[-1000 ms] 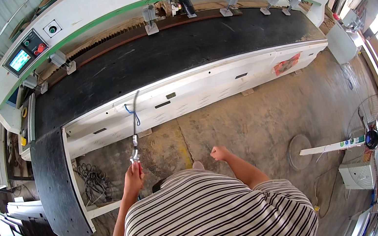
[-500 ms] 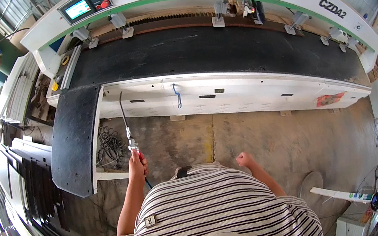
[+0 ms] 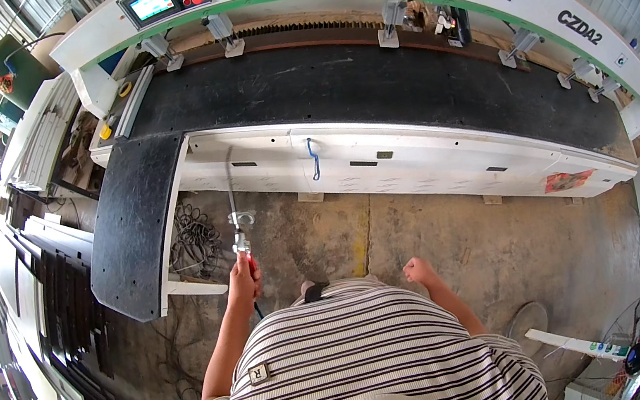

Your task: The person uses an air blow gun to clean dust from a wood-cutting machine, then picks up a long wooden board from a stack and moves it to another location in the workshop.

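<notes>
The left hand (image 3: 243, 282) is gripping a blow gun (image 3: 240, 242) by its handle, and the gun's thin nozzle (image 3: 230, 182) is now pointing away from the person, ahead of the machine's white front panel (image 3: 275, 178). Relative to the bench, the nozzle is shifting leftward: one second ago it was crossing beside the blue hook (image 3: 314, 159); now it is standing apart from it, on the left. In judgement, this is leaving the nozzle clear of that hook while the grip is staying firm. The right hand (image 3: 420, 271) is hanging in front of the body, its fingers curling into a loose fist with nothing visible inside. The gun is showing a silver metal body, a red part (image 3: 253, 262) beside the fingers and a long, dark, slightly blurred nozzle; a ring-like silver shape is appearing beside the body, its function not discernible. A dark hose (image 3: 259, 311) is trailing below the hand. A tangled cable (image 3: 193, 241) is lying on the floor to the left.
</notes>
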Action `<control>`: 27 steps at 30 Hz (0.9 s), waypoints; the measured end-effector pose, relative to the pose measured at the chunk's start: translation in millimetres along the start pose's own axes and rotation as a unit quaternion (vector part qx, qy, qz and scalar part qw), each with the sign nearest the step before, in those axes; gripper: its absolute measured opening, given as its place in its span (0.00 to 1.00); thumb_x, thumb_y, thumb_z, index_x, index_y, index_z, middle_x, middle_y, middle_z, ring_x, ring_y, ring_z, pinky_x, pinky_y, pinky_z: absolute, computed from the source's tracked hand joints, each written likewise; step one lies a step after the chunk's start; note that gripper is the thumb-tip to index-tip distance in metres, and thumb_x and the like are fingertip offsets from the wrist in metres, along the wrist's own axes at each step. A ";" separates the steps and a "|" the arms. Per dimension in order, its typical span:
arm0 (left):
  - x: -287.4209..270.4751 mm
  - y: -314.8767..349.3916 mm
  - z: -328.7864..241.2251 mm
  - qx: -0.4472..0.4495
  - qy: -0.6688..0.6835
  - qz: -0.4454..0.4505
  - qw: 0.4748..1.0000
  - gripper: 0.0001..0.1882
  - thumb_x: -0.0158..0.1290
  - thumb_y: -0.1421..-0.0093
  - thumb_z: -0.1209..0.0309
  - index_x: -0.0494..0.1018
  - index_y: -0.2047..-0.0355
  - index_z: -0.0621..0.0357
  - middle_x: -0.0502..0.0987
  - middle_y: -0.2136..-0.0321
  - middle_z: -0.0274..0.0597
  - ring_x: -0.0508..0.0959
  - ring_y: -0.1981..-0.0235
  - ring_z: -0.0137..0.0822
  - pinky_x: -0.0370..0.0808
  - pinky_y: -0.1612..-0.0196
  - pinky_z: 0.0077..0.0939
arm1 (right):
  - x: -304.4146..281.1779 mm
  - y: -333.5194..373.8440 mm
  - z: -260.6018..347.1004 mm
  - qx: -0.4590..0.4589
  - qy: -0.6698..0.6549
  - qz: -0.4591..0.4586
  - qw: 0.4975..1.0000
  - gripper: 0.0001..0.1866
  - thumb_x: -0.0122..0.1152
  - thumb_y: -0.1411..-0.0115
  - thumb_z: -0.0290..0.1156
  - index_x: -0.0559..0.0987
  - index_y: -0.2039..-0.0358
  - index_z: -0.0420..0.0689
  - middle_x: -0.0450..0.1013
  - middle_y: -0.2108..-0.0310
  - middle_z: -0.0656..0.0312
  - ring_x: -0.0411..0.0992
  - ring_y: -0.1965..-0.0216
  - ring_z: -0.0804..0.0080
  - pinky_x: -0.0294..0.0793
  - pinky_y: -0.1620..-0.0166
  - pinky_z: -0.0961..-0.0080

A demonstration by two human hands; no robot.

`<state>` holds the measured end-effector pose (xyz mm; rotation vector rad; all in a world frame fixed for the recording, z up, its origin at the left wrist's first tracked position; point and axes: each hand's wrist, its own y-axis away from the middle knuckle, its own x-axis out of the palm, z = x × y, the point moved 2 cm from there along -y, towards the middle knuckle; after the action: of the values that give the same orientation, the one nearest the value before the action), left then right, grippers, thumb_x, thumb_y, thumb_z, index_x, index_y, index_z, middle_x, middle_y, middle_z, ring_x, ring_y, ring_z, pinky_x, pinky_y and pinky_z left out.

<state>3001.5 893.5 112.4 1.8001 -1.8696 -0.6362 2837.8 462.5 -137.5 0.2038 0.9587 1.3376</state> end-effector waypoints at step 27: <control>94.3 11.1 -6.3 0.035 -0.283 0.245 0.927 0.20 0.36 0.32 0.52 0.67 0.69 0.55 0.63 0.85 0.28 0.59 0.88 0.22 0.57 0.85 0.20 | -3.6 12.6 -24.7 0.017 0.050 0.004 0.999 0.13 0.57 0.50 0.39 0.80 0.78 0.42 0.75 0.83 0.58 0.76 0.80 0.70 0.73 0.72 0.75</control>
<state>2993.5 799.6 125.4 1.1623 -2.6235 -0.9689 2812.0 453.3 -143.2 0.1670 1.0664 1.3509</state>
